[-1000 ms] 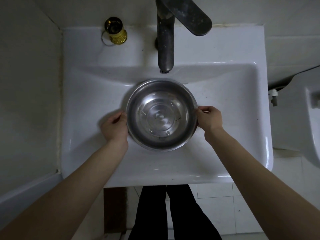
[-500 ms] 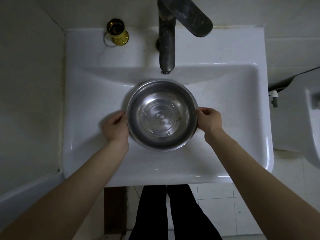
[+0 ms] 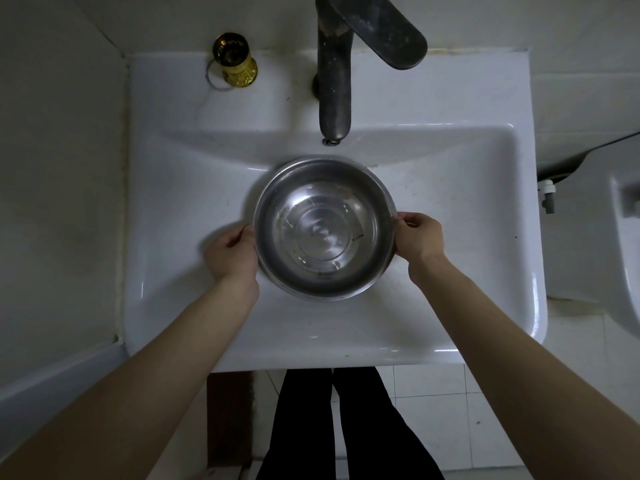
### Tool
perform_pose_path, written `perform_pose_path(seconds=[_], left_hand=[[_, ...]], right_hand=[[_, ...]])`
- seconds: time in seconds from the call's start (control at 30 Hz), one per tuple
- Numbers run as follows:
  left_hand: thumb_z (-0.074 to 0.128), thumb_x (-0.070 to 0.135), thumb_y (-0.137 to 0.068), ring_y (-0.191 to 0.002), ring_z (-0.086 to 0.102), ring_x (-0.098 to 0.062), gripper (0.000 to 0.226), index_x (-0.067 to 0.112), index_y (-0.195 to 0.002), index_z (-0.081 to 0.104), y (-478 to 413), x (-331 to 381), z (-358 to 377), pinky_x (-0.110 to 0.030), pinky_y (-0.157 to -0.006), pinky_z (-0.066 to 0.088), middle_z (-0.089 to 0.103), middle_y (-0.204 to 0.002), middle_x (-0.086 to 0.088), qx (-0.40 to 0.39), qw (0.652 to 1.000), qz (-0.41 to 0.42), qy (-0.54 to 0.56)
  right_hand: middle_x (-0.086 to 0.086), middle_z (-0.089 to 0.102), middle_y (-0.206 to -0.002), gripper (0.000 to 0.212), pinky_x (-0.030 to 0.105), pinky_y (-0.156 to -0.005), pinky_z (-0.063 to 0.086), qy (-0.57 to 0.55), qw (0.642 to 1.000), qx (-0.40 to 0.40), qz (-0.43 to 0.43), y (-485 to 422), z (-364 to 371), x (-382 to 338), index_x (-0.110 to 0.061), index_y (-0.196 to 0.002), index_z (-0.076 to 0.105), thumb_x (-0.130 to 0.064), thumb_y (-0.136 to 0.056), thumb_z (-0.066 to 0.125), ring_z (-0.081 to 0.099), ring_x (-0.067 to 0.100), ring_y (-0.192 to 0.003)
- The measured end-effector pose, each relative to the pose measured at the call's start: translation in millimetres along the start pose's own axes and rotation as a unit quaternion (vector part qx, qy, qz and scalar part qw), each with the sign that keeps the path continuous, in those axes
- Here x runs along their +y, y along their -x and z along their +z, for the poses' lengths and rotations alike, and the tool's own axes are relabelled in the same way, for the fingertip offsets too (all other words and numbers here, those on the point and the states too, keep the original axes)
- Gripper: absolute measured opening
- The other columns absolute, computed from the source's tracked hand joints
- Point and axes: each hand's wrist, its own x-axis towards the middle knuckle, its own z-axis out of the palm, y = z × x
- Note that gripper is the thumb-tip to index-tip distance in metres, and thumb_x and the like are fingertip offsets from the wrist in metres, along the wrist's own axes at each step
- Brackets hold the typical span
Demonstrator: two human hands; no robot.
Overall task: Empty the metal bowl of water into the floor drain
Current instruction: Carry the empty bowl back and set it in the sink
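A round metal bowl [image 3: 323, 230] with clear water in its bottom sits in the white washbasin [image 3: 173, 209], just below the tap spout. My left hand [image 3: 230, 254] grips the bowl's left rim with curled fingers. My right hand [image 3: 420, 237] grips the right rim, thumb on top of the edge. The bowl looks level. No floor drain is in view.
A dark tap [image 3: 334, 81] with a wide lever [image 3: 384, 29] rises over the basin's back. A gold-coloured holder [image 3: 235, 60] stands at the back left. A toilet [image 3: 623, 237] is at the right, a wall [image 3: 59, 168] at the left. Tiled floor [image 3: 433, 410] and my dark-trousered legs [image 3: 332, 427] show below the basin.
The hands and the bowl keep the same position in the basin. Only the view has shifted slightly.
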Motion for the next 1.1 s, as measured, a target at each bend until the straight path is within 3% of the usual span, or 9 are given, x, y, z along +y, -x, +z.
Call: perform_pose_path(seconds=[0.43, 0.63, 0.87, 1.03, 1.1], left_hand=[[0.072, 0.004, -0.085, -0.081, 0.066, -0.017, 0.021, 0.005, -0.105, 0.079, 2, 3, -1, -0.046, -0.092, 0.059, 0.077, -0.107, -0.020, 0.005, 1.000, 0.009, 0.017], [0.073, 0.005, -0.086, -0.084, 0.067, -0.016, 0.021, 0.004, -0.107, 0.078, 1, 4, 0, -0.048, -0.094, 0.059, 0.078, -0.103, -0.015, 0.002, 1.000, 0.013, 0.023], [0.072, 0.006, -0.085, -0.080, 0.066, -0.015, 0.016, 0.010, -0.099, 0.079, 6, 9, -1, -0.042, -0.090, 0.060, 0.077, -0.095, -0.009, 0.000, 1.000, 0.014, 0.008], [0.066, 0.008, -0.089, -0.074, 0.060, -0.011, 0.019, -0.001, -0.101, 0.077, 3, 9, -3, -0.034, -0.079, 0.056, 0.073, -0.086, -0.008, -0.020, 0.998, 0.059, -0.008], [0.063, 0.005, -0.088, -0.061, 0.050, -0.004, 0.013, 0.001, -0.081, 0.073, 3, 12, -2, -0.027, -0.066, 0.047, 0.062, -0.066, 0.004, -0.033, 0.997, 0.071, -0.014]], right_hand=[[0.003, 0.074, -0.089, 0.014, 0.042, -0.088, 0.062, -0.009, 1.000, -0.006, 0.014, 6, 0, -1, -0.017, -0.097, 0.073, -0.024, -0.099, 0.061, 0.073, 0.029, -0.095], [0.002, 0.074, -0.090, 0.013, 0.041, -0.088, 0.062, -0.001, 1.000, -0.004, 0.017, 8, -2, -1, -0.021, -0.091, 0.071, -0.024, -0.099, 0.061, 0.073, 0.028, -0.096], [0.011, 0.075, -0.095, 0.023, 0.048, -0.090, 0.061, 0.006, 1.000, 0.001, 0.023, 13, -1, -5, -0.026, -0.076, 0.066, -0.021, -0.098, 0.059, 0.072, 0.035, -0.098], [0.006, 0.075, -0.091, 0.016, 0.045, -0.089, 0.062, 0.014, 1.000, 0.004, 0.016, 15, -1, -6, -0.017, -0.093, 0.074, -0.022, -0.096, 0.059, 0.072, 0.027, -0.090], [0.013, 0.074, -0.091, 0.024, 0.041, -0.080, 0.063, 0.016, 1.000, 0.008, 0.004, 17, -2, -7, -0.011, -0.103, 0.075, -0.025, -0.091, 0.059, 0.068, 0.024, -0.082]])
